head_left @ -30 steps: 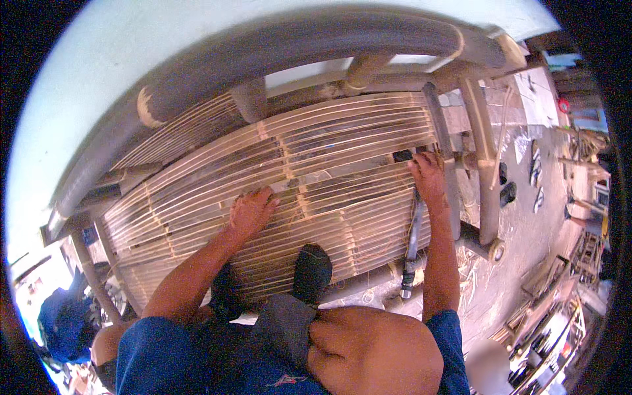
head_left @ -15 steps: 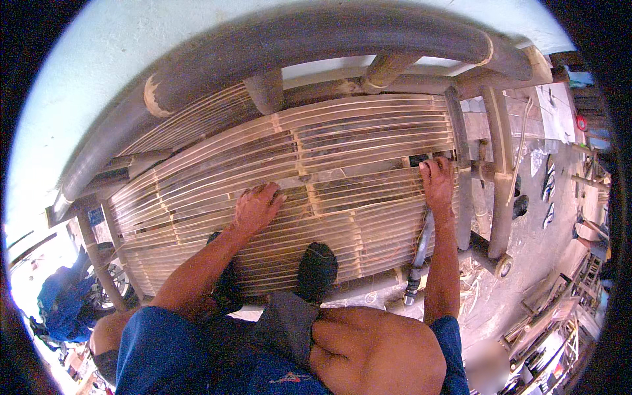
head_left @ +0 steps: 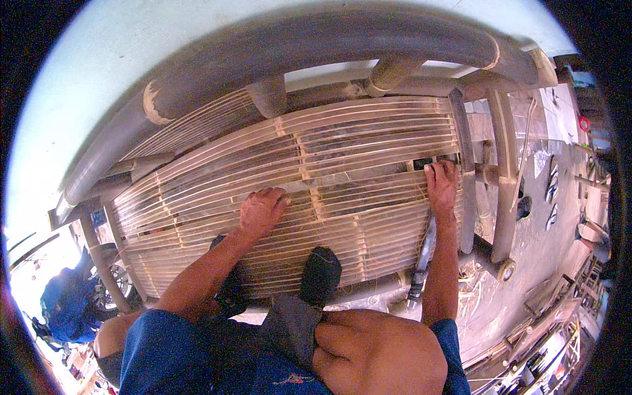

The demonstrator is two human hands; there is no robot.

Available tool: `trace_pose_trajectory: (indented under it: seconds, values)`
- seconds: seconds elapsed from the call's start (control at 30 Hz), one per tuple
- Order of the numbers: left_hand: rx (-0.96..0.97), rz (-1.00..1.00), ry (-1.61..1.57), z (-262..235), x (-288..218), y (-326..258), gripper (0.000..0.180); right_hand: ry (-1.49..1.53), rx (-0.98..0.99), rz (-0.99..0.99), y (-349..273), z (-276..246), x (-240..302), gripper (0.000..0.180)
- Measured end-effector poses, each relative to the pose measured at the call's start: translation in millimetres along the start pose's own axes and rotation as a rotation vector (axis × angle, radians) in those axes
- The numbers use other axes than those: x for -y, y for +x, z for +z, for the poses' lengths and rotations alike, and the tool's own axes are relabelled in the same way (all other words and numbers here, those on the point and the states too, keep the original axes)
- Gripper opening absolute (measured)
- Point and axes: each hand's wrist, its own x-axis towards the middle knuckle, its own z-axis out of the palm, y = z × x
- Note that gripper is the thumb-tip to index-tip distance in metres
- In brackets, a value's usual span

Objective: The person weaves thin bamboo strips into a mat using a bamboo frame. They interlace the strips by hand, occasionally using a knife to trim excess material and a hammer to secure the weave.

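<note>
Before me lies a bamboo bench seat (head_left: pixel 368 141) made of thin, pale lengthwise slats on cross strips. My left hand (head_left: pixel 264 209) is near the middle of the seat, its fingers bent over the edge of a bamboo slat (head_left: pixel 368 183). Toward the seat's right end, my right hand (head_left: pixel 442 187) has its fingers curled over the same band of slats; their tips are partly hidden. Between the hands, gaps show among the slats. A small dark block (head_left: pixel 422 162) sits beside the right fingertips. Below the right hand, a long grey-and-black tool (head_left: pixel 421 263) lies at the slats.
Thick dark bamboo poles (head_left: pixel 316 46) form the back, with a dark end rail (head_left: pixel 464 171) and post (head_left: pixel 501 171) at right. My dark-covered feet (head_left: pixel 320 273) rest on the slats. Sandals (head_left: pixel 552 181) and wood scraps (head_left: pixel 540 336) lie on the floor; a blue bundle (head_left: pixel 66 303) is at left.
The whole view has shifted slightly. Both hands stay at nearly the same places on the slats, the left fingers now closer together. A blurred round shape at the lower right no longer shows.
</note>
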Motion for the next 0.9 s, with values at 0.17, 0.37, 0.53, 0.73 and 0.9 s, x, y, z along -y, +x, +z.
trace_pose_trajectory:
  seconds: [0.17,0.37,0.53,0.73,0.9]
  values:
    - [0.073,-0.094,-0.128,-6.1,-5.8,5.8,0.034,-0.05,0.175,0.129,-2.2,1.8,-2.0,0.024]
    - [0.264,-0.267,-0.033,-11.7,-13.4,10.0,0.036,-0.147,0.063,0.055,-3.5,7.4,4.2,0.02]
    - [0.268,-0.264,-0.067,-2.8,-8.2,11.5,0.036,0.049,-0.023,-0.02,-4.7,6.2,-0.9,0.021]
    - [0.288,-0.184,-0.061,-2.0,4.8,17.4,0.04,0.068,0.094,0.079,3.5,7.2,8.1,0.024]
    - [0.376,-0.228,-0.053,-11.4,-2.7,18.2,0.043,-0.078,-0.121,0.022,-4.2,18.8,54.3,0.021]
